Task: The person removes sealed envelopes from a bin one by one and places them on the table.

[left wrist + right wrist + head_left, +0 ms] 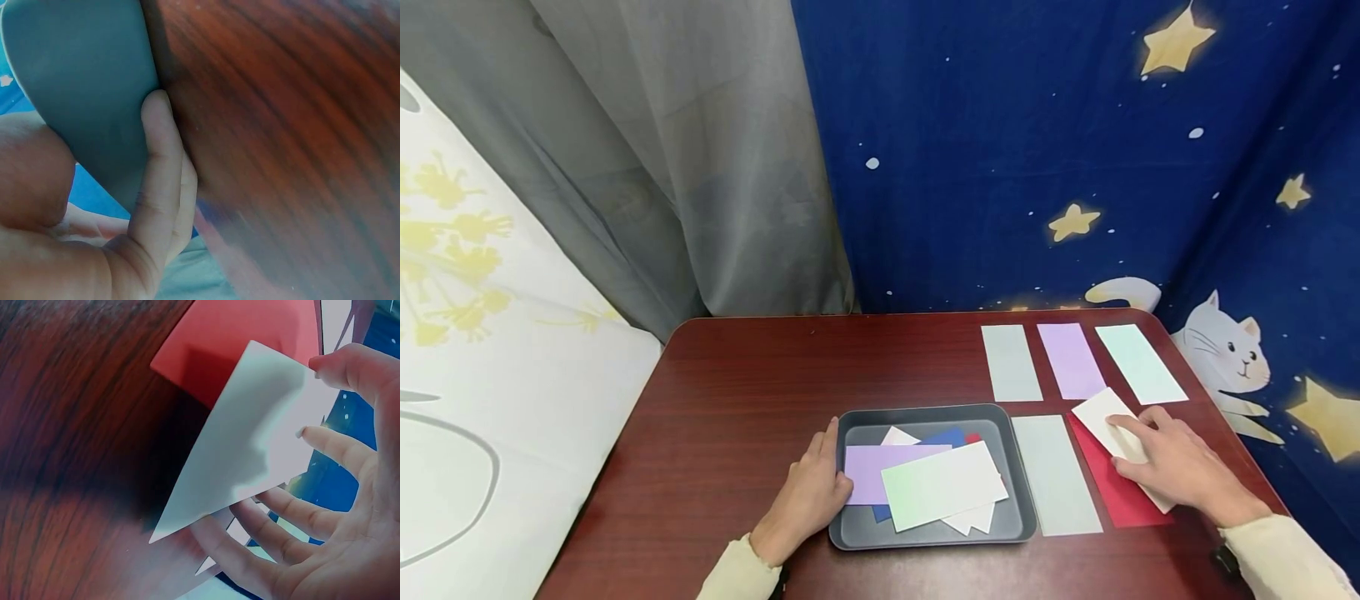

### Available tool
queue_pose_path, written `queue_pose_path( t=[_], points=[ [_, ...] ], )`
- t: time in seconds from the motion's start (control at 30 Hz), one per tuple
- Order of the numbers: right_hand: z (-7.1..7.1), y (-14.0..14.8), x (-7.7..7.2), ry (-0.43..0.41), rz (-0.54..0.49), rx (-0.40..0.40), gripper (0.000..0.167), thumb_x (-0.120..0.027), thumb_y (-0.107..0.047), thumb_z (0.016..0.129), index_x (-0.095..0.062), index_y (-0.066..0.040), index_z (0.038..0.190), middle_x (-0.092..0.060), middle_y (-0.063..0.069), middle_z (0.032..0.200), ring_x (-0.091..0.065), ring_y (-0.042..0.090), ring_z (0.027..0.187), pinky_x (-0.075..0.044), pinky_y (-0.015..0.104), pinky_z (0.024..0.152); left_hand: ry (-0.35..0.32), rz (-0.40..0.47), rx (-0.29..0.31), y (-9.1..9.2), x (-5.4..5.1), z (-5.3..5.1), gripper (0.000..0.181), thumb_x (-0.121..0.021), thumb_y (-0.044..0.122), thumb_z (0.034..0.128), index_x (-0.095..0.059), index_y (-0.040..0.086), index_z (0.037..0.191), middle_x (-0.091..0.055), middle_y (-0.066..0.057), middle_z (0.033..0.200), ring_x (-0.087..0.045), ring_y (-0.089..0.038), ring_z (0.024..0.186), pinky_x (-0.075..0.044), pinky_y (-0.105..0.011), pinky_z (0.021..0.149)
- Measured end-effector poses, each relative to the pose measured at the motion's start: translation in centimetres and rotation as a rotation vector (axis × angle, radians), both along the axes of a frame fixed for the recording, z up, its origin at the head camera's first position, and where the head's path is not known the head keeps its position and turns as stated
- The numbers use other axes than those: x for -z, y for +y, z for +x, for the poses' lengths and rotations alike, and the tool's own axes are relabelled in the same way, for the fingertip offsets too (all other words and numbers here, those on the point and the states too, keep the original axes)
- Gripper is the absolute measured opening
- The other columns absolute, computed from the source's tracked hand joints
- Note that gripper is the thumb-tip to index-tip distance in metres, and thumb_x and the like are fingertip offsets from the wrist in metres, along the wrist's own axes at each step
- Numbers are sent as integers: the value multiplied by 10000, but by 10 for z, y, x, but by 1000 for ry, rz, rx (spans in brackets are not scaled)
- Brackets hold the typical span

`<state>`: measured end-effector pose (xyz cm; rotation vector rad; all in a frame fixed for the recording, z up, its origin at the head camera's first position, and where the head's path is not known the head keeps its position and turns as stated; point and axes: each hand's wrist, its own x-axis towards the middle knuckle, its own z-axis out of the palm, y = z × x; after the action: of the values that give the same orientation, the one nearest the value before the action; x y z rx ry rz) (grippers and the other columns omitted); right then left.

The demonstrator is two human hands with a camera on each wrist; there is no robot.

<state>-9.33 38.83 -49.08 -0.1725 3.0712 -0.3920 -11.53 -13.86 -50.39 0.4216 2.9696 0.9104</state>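
In the head view, a dark grey tray (pixel 1026 533) lies near the table's front, with several cards inside: a lilac card (pixel 863 475) and a white-to-green card (pixel 943 487) on top, blue and white ones beneath. My left hand (pixel 808 492) holds the tray's left side, thumb at the rim; the left wrist view has its fingers along the tray's outer wall (pixel 87 81). On the right, my right hand (pixel 1183 462) grips a white card (pixel 1101 411) by its edges. That card is tilted over a red card (pixel 1112 487), partly covering it.
A pale grey card (pixel 1056 475) lies between the tray and the red card. Behind these, a row holds another pale grey card (pixel 1011 362), a lilac card (pixel 1070 360) and a mint card (pixel 1141 362). The brown table (pixel 737 392) extends leftward; curtains hang behind it.
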Motion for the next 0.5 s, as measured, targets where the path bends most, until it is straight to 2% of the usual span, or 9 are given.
queue_pose_path(
  t=[0.23,0.5],
  points=[
    [0,14,1,-3,29,34,723,-891,-380,854,-649,-9,1425,-566,314,1205,-593,423,929,-565,529,681,-6,5,-3,0,0,0,845,-706,-27,847,-389,-125,1624,-612,-266,1370,-605,-243,705,-565,-416,630],
    [4,27,2,-53,66,94,733,-855,-397,897,-602,44,1425,-537,349,1127,-588,443,871,-527,610,729,4,7,-5,0,1,0,838,-701,-33,839,-402,-127,1616,-618,-266,1357,-605,-240,697,-562,-416,624]
  ],
)
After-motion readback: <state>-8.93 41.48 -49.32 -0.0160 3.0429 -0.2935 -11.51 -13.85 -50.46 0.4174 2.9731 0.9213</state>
